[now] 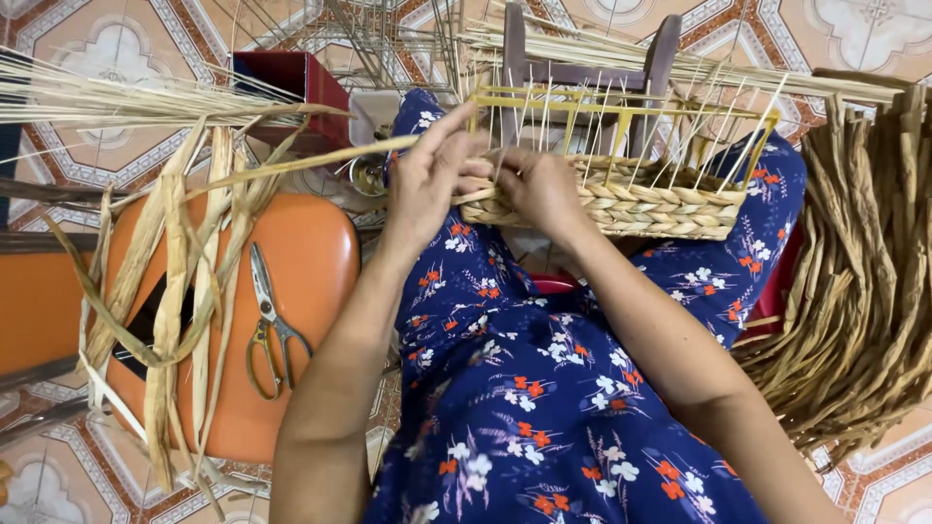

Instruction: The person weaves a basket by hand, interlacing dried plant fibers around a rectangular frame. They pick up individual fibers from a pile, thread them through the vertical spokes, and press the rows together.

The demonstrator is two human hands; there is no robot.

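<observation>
While the half-woven basket (pixel 621 189) rested on the person's lap at the upper centre of the frame, both hands worked at its near left corner. The left hand (pixel 427 180) was closed around a long flat dried strand (pixel 291 165), pinching it between thumb and fingers where it met the woven wall; from there the strand ran out to the left across the frame. The right hand (pixel 539 189) lay just beside the left, its fingers curled and pressed against the braided rim of the basket, though whether it actually pinched a strand could not be told from this angle. The basket's lower part was already woven in thick tan braid, and above it stood a yellow frame (pixel 621 112) with thin pale upright stakes rising past it. At the left of the frame stood an orange stool (pixel 311 262), with a pair of scissors (pixel 267 325) lying on its seat and a loose sheaf of dried leaves (pixel 170 291) draped over it. A thick bundle of darker dried fibre (pixel 864 281) filled the right edge. Behind the basket, at the upper centre, stood a dark wooden stool (pixel 582 58), and a red box (pixel 291 92) sat at the upper left on the patterned tiled floor (pixel 116 58).
</observation>
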